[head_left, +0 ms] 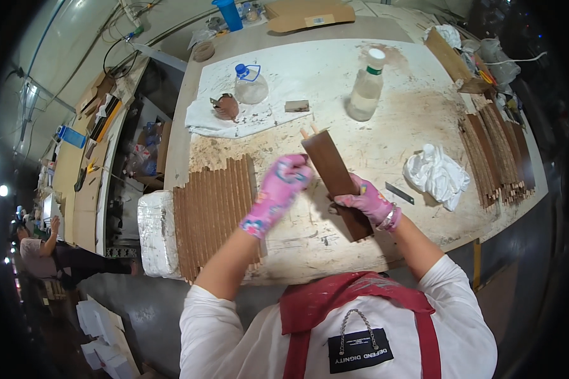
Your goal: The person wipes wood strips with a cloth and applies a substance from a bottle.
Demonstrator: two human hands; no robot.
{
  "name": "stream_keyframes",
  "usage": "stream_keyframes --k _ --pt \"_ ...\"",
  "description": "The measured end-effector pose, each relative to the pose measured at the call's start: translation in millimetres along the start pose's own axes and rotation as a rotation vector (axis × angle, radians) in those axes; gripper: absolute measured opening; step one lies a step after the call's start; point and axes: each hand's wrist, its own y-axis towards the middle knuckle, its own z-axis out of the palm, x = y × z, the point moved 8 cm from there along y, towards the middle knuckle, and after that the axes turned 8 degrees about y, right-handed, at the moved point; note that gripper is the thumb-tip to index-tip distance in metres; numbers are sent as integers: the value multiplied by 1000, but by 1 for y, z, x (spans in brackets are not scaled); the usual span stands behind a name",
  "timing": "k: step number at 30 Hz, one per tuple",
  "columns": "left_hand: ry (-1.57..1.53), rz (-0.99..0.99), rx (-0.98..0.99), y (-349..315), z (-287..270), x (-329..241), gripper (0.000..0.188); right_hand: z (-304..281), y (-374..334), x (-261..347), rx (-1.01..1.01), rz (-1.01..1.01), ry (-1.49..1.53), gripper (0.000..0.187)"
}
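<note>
My right hand (368,201), in a pink patterned glove, grips a dark brown wooden board (330,165) near its lower end and holds it tilted above the table. Two pale dowels (309,131) stick out of the board's far end. Close to the board's left edge, my left hand (287,180) is closed in a matching glove; whatever its fingers may hold is hidden. To the left lies a row of brown wooden strips (212,211), set side by side. A flat metal blade (399,192) rests on the table right of my right hand.
A crumpled white cloth (437,174) lies at right, before stacked strips (496,151). Farther back stand a clear bottle (367,91) and a blue-capped jug (251,88), near a small block (297,106). A white wrapped bundle (158,234) flanks the left strips. Another person (47,246) is far left.
</note>
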Motion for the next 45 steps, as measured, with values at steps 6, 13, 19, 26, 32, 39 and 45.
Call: stream_keyframes --k 6,13,19,26,32,39,45 --pt "-36 74 -193 98 -123 42 25 -7 11 -11 -46 109 52 50" --pt "1104 -25 -85 218 -102 45 39 -10 13 -16 -55 99 212 51" --pt "1239 -167 -54 250 -79 71 43 -21 13 -21 -51 129 380 50" --pt "936 -162 -181 261 -120 100 26 -13 14 -23 34 122 423 43" --pt "-200 -123 -37 163 -64 7 16 -20 10 -26 -35 125 322 34" --pt "-600 -53 -42 109 -30 -1 14 -7 11 -29 -33 169 334 29" --pt "-450 -105 -55 100 -14 1 17 -6 9 -31 -48 163 342 29"
